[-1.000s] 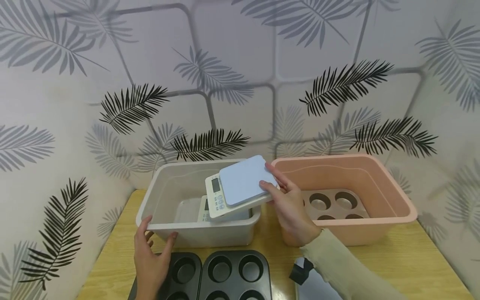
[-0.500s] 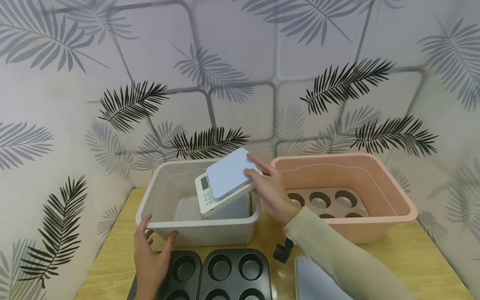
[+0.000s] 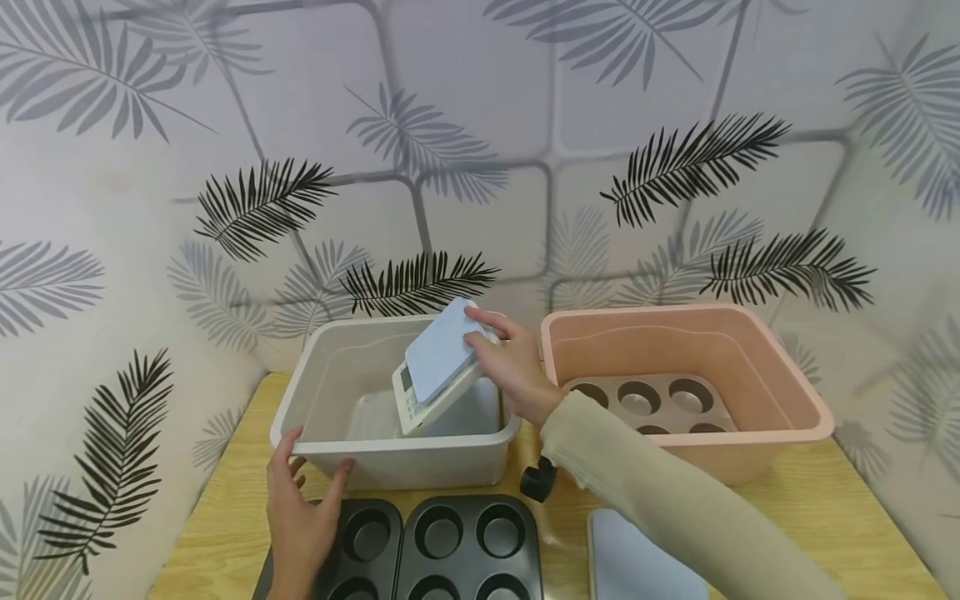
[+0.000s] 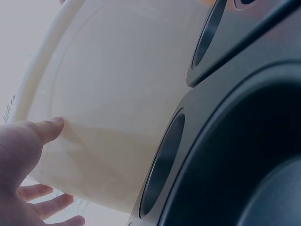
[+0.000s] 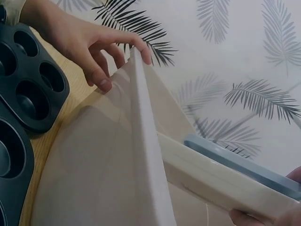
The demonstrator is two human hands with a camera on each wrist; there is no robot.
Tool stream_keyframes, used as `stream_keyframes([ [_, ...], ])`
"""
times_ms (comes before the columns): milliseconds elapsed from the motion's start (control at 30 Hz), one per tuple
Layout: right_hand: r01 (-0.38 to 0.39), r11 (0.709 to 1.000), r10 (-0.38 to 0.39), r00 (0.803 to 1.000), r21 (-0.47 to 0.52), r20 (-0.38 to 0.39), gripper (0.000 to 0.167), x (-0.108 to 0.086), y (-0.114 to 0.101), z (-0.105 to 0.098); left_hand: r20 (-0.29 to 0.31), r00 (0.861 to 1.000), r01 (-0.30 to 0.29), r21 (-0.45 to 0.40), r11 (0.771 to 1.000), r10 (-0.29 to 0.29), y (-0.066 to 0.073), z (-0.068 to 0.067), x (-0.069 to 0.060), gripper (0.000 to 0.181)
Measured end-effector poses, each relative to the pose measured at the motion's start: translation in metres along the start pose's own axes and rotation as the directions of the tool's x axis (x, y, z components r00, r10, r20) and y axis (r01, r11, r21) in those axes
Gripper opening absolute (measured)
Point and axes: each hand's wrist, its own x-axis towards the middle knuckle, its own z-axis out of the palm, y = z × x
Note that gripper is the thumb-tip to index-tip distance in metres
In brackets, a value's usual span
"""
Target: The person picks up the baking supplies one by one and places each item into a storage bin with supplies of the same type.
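Observation:
My right hand point(image 3: 513, 358) grips the right end of a white kitchen scale point(image 3: 442, 354) with a pale blue top, tilted with its display end down inside the grey-white bin point(image 3: 397, 448). Below it in the bin lies another pale blue surface, partly hidden. My left hand point(image 3: 303, 521) holds the bin's front rim near the left corner, fingertips over the rim and thumb on the outer wall. The right wrist view shows the held scale point(image 5: 225, 179) edge-on behind the bin wall point(image 5: 99, 160) and my left hand point(image 5: 89, 42) at the rim.
A pink bin point(image 3: 675, 333) with a bronze muffin tin point(image 3: 652, 396) inside stands to the right. Two dark muffin tins point(image 3: 468, 542) lie in front of the grey-white bin. Another blue-topped flat item point(image 3: 637, 558) lies at the front right, partly under my right forearm.
My right hand has moved left with the scale, which is tilted more steeply and lies over the bin's interior. My left hand has stayed on the rim.

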Motion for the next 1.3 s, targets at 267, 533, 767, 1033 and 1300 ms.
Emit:
stream_keyframes([
  [267,0.019,0.996,-0.022,0.999,-0.091,-0.03,0.041,0.003,0.002,0.01,-0.004,1.0,0.0,0.004,1.0,0.0,-0.001,0.001,0.001,0.086],
  [533,0.034,0.993,-0.04,0.998,-0.113,-0.051,0.041,0.004,0.003,0.017,0.003,1.0,-0.006,0.003,1.0,0.006,0.001,0.0,0.001,0.087],
  [767,0.026,0.992,-0.032,0.999,-0.127,-0.043,0.042,0.001,0.007,0.022,-0.002,1.0,-0.006,0.003,1.0,0.006,0.003,-0.001,0.0,0.086],
  [1033,0.133,0.958,-0.131,0.991,-0.256,0.023,0.053,-0.018,0.004,0.016,0.001,1.0,0.002,0.004,1.0,-0.002,0.005,0.0,0.0,0.086],
  [1300,0.302,0.921,-0.299,0.953,-0.244,0.053,0.05,-0.03,-0.002,0.003,0.005,1.0,0.011,0.008,1.0,-0.011,0.005,0.0,-0.002,0.086],
])
